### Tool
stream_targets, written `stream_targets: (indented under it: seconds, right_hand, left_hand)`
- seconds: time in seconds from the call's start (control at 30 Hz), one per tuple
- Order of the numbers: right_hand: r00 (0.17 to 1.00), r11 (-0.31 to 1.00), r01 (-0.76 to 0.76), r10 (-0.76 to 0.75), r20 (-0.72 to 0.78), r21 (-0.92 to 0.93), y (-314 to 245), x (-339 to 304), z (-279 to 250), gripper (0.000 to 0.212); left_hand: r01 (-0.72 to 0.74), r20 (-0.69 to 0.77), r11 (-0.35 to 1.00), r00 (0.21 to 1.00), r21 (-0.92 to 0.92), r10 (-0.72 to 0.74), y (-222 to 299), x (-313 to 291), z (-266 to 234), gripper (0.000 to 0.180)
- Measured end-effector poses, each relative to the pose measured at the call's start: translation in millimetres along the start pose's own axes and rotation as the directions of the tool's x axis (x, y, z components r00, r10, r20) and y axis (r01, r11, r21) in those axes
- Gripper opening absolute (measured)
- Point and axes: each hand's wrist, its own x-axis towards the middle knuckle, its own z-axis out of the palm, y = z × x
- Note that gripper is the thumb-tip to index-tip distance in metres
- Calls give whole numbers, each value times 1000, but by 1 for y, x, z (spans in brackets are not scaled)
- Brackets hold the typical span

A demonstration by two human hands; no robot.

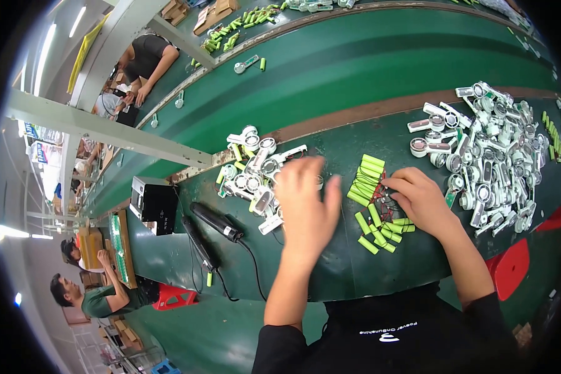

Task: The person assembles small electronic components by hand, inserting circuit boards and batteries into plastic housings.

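L hand (308,206): forearm (288,283) rises from lower edge, nearly upright, leaning slightly R. Back of hand up, fingers pointing away from body, a bit blurred; thumb spread out to R, well clear of fingers. Hand loose, nothing seen in it; can't tell what, if anything, is under the palm. Sits over R edge of L pile (254,181) of small white fans, a few green cells mixed in.

R hand (421,198): forearm comes in from lower R, slanting up and to L. Wrist bent slightly, fingers curled, index + thumb reaching L, tips close together at the wires (378,198) (red/black). Looks like a pinch, but can't tell if a wire is actually gripped.

Cells (368,181): btwn the hands on green table (330,274). Upper lot side by side in a row, wires at R end; lower lot (380,237) looser, angled various ways, nearer body.

Surroundings: R pile (492,162) of white fans, much larger, beyond R hand. Two black tools (215,221) w/ cords L of L hand; black box (158,209) farther L. Green belt (355,62) past far edge of table.
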Motion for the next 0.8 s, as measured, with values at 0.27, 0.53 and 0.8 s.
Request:
stream_targets:
  seconds: [0.27,0.53,0.8]
  right_hand:
    - [981,972,-26,70,-179,232,8,13,-9,13]
    - [913,415,181,266,-309,892,11,-7,-67,8]
    - [877,408,85,403,-263,909,19,-40,-66,7]
  left_hand:
    - [-87,163,957,977,-276,136,39,-1,35,38]
    - [-194,130,897,956,-396,264,60,59,95,31]
    - [-244,246,910,910,-335,335,89,55,147,54]
